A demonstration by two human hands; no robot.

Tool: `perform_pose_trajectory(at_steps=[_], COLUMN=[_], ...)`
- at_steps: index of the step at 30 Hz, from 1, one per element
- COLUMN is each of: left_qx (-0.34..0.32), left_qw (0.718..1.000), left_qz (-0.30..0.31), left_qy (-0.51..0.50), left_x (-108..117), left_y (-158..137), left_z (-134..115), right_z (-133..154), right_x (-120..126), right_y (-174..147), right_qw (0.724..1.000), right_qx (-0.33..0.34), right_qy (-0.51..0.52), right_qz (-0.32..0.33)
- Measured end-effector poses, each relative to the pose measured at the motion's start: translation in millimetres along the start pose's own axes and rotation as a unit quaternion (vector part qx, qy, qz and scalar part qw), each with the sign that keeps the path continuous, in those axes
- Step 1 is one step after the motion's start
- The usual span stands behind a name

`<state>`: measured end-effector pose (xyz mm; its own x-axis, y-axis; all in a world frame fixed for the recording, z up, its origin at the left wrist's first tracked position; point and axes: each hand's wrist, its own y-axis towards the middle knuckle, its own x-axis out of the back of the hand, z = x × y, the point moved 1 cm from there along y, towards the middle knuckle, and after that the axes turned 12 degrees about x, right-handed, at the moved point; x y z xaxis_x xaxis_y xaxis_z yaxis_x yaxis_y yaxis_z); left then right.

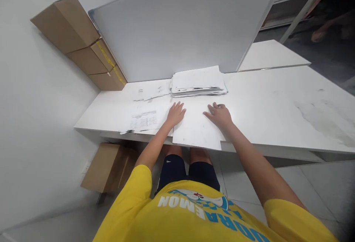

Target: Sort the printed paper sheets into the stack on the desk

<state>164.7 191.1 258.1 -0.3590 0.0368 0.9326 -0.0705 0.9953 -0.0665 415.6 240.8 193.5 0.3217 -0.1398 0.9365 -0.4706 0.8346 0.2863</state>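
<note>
A white sheet of paper lies in front of me, its near edge sticking out past the table's front edge. My left hand rests on the sheet's left side with fingers stretched out. On the right side, my right hand lies with its fingers apart and slightly bent, touching the paper near its edge. Just beyond both hands sits a stack of papers with uneven, dark-smudged edges. Left of my left hand is a printed sheet with lines of text and a table.
The white table runs left to right, with a grey stain on its right part. A whiteboard stands behind the paper stack. Cardboard boxes are piled at the left wall; another cardboard box is below. A person's hand shows far right.
</note>
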Motion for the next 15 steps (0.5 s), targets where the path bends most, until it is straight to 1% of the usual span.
perform_pose_trajectory(at_steps=[2,4,7,10,12,15], left_qx=[0.011,-0.008,-0.033,-0.031,-0.017,0.013], left_qw=[1.000,1.000,0.999,0.997,0.997,0.992], left_qz=[0.014,0.008,-0.035,-0.064,-0.051,-0.008], left_qy=[0.000,0.003,-0.003,-0.026,-0.063,-0.129], left_x=[-7,-14,-22,-26,-26,-22], left_y=[10,14,13,10,12,19], left_z=[-2,-1,2,2,1,0], right_z=[1,1,0,1,2,0], right_x=[2,2,3,4,6,11], right_y=[0,1,1,0,0,3], right_qw=[1.000,1.000,1.000,1.000,0.999,0.999], right_qx=[-0.003,-0.004,-0.003,-0.008,-0.011,-0.023], right_qy=[-0.002,-0.004,-0.001,0.001,0.008,0.029], right_qz=[-0.002,-0.010,-0.021,-0.027,-0.030,-0.015])
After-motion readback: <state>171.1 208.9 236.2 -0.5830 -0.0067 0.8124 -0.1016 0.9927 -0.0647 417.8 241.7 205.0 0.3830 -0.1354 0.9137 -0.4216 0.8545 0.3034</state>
